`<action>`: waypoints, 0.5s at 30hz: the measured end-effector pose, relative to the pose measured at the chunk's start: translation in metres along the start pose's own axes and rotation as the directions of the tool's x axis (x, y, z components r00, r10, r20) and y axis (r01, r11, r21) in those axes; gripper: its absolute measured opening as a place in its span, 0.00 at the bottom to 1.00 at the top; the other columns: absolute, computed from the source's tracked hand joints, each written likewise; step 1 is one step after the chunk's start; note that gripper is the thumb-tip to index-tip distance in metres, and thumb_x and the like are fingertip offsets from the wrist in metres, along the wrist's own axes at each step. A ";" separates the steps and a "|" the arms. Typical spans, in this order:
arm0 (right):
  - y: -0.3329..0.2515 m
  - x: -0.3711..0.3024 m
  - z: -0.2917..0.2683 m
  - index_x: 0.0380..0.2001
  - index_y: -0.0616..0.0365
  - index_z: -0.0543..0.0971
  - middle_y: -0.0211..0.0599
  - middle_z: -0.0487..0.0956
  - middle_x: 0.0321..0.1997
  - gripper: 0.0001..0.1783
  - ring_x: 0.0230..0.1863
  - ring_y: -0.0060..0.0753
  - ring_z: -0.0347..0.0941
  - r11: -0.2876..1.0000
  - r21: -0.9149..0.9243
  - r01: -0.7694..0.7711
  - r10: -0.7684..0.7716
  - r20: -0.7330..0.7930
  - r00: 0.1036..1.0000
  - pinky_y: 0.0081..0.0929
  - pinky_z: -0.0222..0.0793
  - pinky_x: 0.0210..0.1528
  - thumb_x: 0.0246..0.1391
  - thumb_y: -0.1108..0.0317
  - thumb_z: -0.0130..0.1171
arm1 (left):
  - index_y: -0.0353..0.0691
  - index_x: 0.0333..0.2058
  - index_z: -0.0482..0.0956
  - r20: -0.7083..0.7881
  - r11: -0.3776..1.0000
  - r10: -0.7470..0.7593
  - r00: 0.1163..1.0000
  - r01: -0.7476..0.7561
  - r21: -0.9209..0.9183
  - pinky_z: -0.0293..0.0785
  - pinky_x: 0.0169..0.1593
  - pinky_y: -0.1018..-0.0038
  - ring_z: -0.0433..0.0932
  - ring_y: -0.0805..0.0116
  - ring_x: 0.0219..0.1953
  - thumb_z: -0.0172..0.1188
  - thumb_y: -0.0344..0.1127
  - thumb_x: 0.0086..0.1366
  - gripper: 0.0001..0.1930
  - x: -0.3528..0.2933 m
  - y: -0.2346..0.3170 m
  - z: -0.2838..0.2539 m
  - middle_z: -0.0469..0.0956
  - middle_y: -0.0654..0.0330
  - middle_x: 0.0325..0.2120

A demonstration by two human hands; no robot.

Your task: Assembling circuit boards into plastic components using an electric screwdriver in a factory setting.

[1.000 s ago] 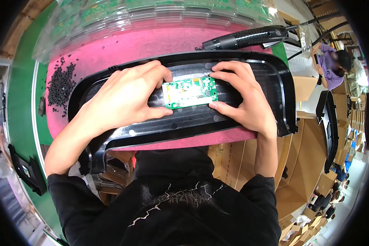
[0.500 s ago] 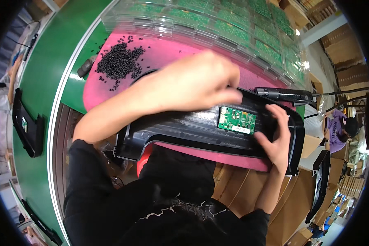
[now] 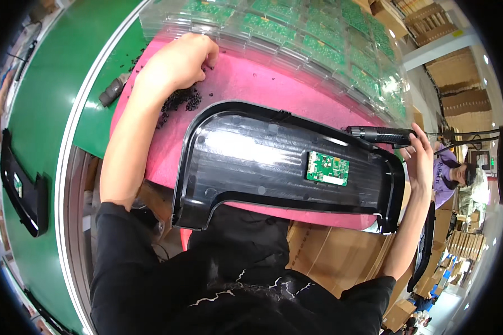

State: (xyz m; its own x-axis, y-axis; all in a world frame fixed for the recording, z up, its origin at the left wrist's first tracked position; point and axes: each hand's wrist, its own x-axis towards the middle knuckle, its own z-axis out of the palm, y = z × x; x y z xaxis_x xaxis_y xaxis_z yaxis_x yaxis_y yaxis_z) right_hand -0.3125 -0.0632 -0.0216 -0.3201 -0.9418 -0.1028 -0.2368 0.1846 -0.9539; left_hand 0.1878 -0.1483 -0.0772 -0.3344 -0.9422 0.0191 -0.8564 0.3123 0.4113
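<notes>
The green conveyor belt [image 3: 44, 111] curves along nine o'clock, and the pink mat on the tabletop [image 3: 274, 84] lies inside it. On the mat rests the large black moulded plastic housing [image 3: 251, 162], inner face up, with the small green circuit board [image 3: 327, 168] seated toward its three o'clock end. At twelve o'clock sits the clear plastic tray of green boards [image 3: 318, 39]. The left hand [image 3: 179, 61] reaches to eleven o'clock, its fingers curled down into the loose pile of small black screws [image 3: 181, 101]; whether one is pinched I cannot tell. The right hand [image 3: 419, 159] at three o'clock has its fingers loosely wrapped on the black electric screwdriver [image 3: 380, 134]. Best, I judge, to lift a single screw cleanly and keep the driver upright over the board's corner hole.
</notes>
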 end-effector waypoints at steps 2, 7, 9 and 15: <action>-0.004 0.004 0.013 0.53 0.56 0.70 0.26 0.74 0.43 0.19 0.40 0.16 0.71 0.996 0.049 0.075 -0.069 -0.121 0.990 0.26 0.68 0.42 0.59 0.72 0.57 | 0.37 0.31 0.78 -0.020 0.999 -0.046 0.999 0.046 0.008 0.74 0.43 0.64 0.76 0.57 0.40 0.67 0.21 0.44 0.14 0.002 0.003 0.001 0.78 0.57 0.29; -0.020 0.007 0.079 0.49 0.58 0.70 0.37 0.76 0.42 0.15 0.44 0.29 0.73 0.754 0.386 0.532 -0.455 -0.277 0.846 0.34 0.72 0.44 0.59 0.71 0.58 | 0.33 0.28 0.79 -0.145 0.999 0.042 0.989 -0.042 0.001 0.75 0.36 0.64 0.79 0.55 0.32 0.65 0.20 0.43 0.10 0.007 -0.003 0.006 0.79 0.52 0.24; -0.023 -0.004 0.119 0.46 0.59 0.71 0.37 0.76 0.38 0.12 0.42 0.30 0.73 0.785 0.552 0.281 -0.337 0.001 0.941 0.32 0.70 0.45 0.61 0.67 0.57 | 0.32 0.27 0.80 -0.147 0.998 0.061 0.987 -0.066 -0.025 0.75 0.34 0.64 0.80 0.54 0.30 0.63 0.20 0.43 0.09 0.007 -0.004 0.004 0.79 0.50 0.23; -0.040 -0.019 0.136 0.41 0.54 0.71 0.30 0.72 0.31 0.16 0.34 0.30 0.68 0.572 0.794 0.206 -0.345 0.005 0.939 0.36 0.66 0.45 0.61 0.54 0.55 | 0.29 0.31 0.81 -0.200 0.990 0.060 0.978 -0.084 -0.112 0.77 0.35 0.71 0.81 0.64 0.27 0.61 0.20 0.44 0.11 0.009 0.011 -0.004 0.80 0.50 0.22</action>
State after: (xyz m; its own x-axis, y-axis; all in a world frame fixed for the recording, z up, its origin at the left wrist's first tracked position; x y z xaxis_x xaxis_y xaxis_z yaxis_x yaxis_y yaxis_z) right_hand -0.1724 -0.0908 -0.0202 -0.2144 -0.9491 0.2307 0.5268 -0.3112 -0.7910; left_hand 0.1769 -0.1542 -0.0694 -0.2992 -0.9270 0.2259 -0.7757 0.3742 0.5081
